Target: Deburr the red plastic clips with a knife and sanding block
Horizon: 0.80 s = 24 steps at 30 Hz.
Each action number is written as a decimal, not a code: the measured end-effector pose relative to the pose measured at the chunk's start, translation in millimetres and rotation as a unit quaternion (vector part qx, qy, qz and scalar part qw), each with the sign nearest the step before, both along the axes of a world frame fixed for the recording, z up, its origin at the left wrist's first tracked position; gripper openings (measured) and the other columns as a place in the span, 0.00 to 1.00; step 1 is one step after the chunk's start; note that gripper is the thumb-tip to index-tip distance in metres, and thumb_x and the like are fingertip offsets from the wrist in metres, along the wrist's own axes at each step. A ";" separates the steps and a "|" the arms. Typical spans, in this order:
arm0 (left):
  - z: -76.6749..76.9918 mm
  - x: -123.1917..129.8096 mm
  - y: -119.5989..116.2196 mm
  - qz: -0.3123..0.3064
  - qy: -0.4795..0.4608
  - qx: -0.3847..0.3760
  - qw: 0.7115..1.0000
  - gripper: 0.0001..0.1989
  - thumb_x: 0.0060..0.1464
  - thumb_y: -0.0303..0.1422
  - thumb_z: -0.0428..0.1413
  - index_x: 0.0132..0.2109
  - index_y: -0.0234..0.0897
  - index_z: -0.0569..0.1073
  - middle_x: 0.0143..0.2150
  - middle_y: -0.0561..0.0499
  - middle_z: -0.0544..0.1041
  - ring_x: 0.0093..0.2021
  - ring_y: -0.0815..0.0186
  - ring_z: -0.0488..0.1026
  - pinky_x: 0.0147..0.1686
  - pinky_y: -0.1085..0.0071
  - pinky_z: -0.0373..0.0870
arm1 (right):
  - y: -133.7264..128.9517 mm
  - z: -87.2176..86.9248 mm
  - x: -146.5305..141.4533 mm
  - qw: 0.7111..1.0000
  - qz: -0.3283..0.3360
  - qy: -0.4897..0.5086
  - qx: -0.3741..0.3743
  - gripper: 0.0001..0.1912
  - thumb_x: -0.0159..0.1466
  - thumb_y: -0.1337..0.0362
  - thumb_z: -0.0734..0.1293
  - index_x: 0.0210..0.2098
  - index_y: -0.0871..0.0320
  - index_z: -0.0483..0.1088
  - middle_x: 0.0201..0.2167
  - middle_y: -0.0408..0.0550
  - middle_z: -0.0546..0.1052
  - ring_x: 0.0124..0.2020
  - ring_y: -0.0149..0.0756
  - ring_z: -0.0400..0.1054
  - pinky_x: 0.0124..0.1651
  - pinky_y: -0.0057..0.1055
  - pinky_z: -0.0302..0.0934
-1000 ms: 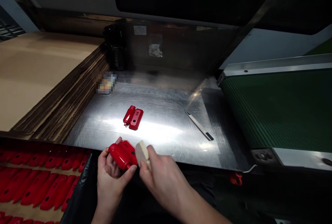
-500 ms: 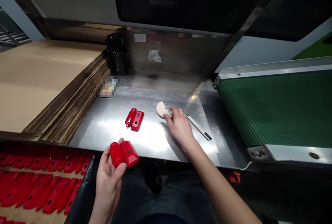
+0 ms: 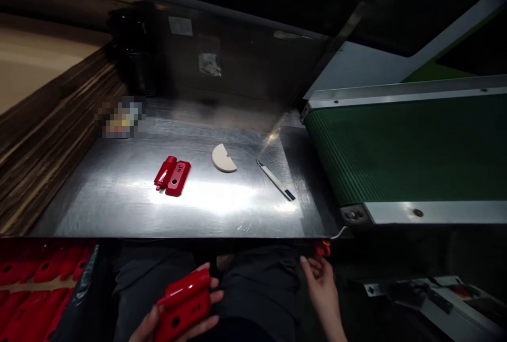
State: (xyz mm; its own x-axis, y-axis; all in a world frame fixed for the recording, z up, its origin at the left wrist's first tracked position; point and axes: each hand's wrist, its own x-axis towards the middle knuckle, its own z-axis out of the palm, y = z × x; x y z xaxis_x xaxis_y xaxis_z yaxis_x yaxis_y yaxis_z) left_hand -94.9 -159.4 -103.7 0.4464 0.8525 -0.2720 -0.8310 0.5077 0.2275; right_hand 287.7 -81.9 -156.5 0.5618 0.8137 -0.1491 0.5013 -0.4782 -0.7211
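A glossy red plastic casing (image 3: 186, 302) lies in my left hand (image 3: 209, 300), low in front of my lap. It has a rounded tube along one side and a flat face with a dark round hole. My right hand (image 3: 322, 289) is down beside my right thigh, its fingers loosely bent and partly apart, with nothing visible between them. Just above its fingertips hangs an orange-red thing (image 3: 322, 248) under the table edge. On the metal table lie a similar red casing (image 3: 173, 176), a cream half-round disc (image 3: 224, 159) and a slim white-handled knife (image 3: 275, 179).
A green conveyor belt (image 3: 415, 152) runs along the right. Stacked cardboard sheets (image 3: 51, 110) rise at the left, near a black bottle-like object (image 3: 138, 62). Below left is a lined box with rows of red casings (image 3: 31, 305). The metal table (image 3: 130, 215) spans the middle.
My right hand has left the half-round disc and dropped below the table's right edge. My left hand has lowered and turned the red casing. The view has shifted to the right and down.
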 end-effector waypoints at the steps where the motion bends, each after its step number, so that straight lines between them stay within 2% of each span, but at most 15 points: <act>1: -2.6 6.3 2.6 -0.006 -0.004 -0.006 1.000 0.34 0.63 0.53 0.61 0.68 0.36 0.76 0.74 0.38 0.69 0.76 0.32 0.59 0.74 0.38 0.60 | 12.2 -2.3 11.2 1.000 -0.008 0.002 -0.006 0.31 0.56 0.33 0.69 0.40 0.55 0.72 0.30 0.47 0.79 0.33 0.44 0.75 0.38 0.36 0.71; 3: -6.1 16.3 8.0 -0.013 0.001 -0.027 1.000 0.30 0.61 0.46 0.65 0.65 0.36 0.78 0.71 0.36 0.73 0.74 0.33 0.63 0.73 0.39 0.61 | 30.3 -5.7 22.5 1.000 -0.011 0.005 -0.025 0.23 0.58 0.41 0.71 0.35 0.56 0.73 0.27 0.45 0.78 0.31 0.43 0.74 0.39 0.37 0.69; 5: -6.2 22.4 12.2 -0.011 0.023 -0.062 0.998 0.28 0.58 0.40 0.68 0.63 0.36 0.81 0.69 0.35 0.75 0.73 0.34 0.66 0.72 0.41 0.63 | 36.9 -8.1 22.5 0.999 -0.010 0.000 -0.048 0.19 0.61 0.46 0.70 0.25 0.54 0.70 0.19 0.43 0.72 0.24 0.40 0.68 0.34 0.38 0.66; 9: -3.4 25.0 11.8 0.011 0.076 -0.131 0.988 0.26 0.53 0.32 0.70 0.59 0.34 0.83 0.67 0.33 0.77 0.73 0.37 0.67 0.74 0.46 0.62 | 26.0 -10.7 13.9 0.997 -0.001 -0.018 -0.071 0.30 0.64 0.42 0.68 0.14 0.47 0.58 0.10 0.43 0.60 0.17 0.41 0.60 0.25 0.39 0.56; 11: -6.2 23.8 7.1 0.040 0.103 -0.165 0.980 0.25 0.50 0.30 0.71 0.56 0.32 0.85 0.65 0.32 0.79 0.71 0.38 0.69 0.75 0.48 0.59 | 20.8 -12.1 13.3 0.997 0.002 -0.027 -0.069 0.32 0.65 0.40 0.67 0.12 0.45 0.54 0.09 0.45 0.60 0.16 0.42 0.60 0.24 0.39 0.55; 13: -12.8 22.6 1.2 0.068 0.136 -0.196 0.969 0.23 0.48 0.29 0.72 0.53 0.31 0.86 0.60 0.32 0.82 0.68 0.37 0.74 0.77 0.47 0.55 | 21.0 -14.8 14.4 0.997 0.001 -0.038 -0.062 0.32 0.64 0.38 0.66 0.12 0.45 0.55 0.10 0.48 0.61 0.17 0.45 0.63 0.24 0.41 0.57; 16: -24.8 22.6 -5.3 0.083 0.200 -0.228 0.949 0.21 0.45 0.28 0.73 0.49 0.32 0.86 0.56 0.33 0.85 0.64 0.36 0.78 0.78 0.43 0.51 | 26.3 -21.2 13.2 0.998 -0.014 -0.059 -0.031 0.30 0.60 0.33 0.66 0.17 0.49 0.64 0.16 0.56 0.71 0.26 0.55 0.73 0.31 0.45 0.66; 18: -30.8 23.9 -6.3 0.078 0.233 -0.248 0.937 0.20 0.46 0.29 0.74 0.48 0.33 0.86 0.55 0.34 0.85 0.63 0.36 0.78 0.77 0.42 0.51 | 27.0 -24.4 9.5 0.997 -0.031 -0.077 0.010 0.33 0.59 0.28 0.63 0.25 0.53 0.70 0.28 0.63 0.80 0.39 0.63 0.78 0.42 0.50 0.71; 21: -34.4 26.8 -3.3 0.069 0.247 -0.271 0.928 0.19 0.46 0.29 0.75 0.47 0.34 0.86 0.55 0.35 0.85 0.63 0.37 0.78 0.76 0.41 0.56 | 17.0 -22.0 5.0 0.991 -0.050 -0.108 0.065 0.39 0.61 0.26 0.60 0.37 0.57 0.74 0.43 0.68 0.82 0.55 0.68 0.75 0.59 0.57 0.68; 24: -33.2 28.2 3.0 0.069 0.244 -0.273 0.928 0.19 0.46 0.28 0.76 0.46 0.34 0.86 0.55 0.35 0.86 0.61 0.37 0.80 0.75 0.39 0.58 | -8.3 -8.3 9.0 0.984 -0.064 -0.137 0.091 0.39 0.63 0.26 0.60 0.41 0.57 0.74 0.44 0.68 0.80 0.57 0.71 0.72 0.61 0.65 0.65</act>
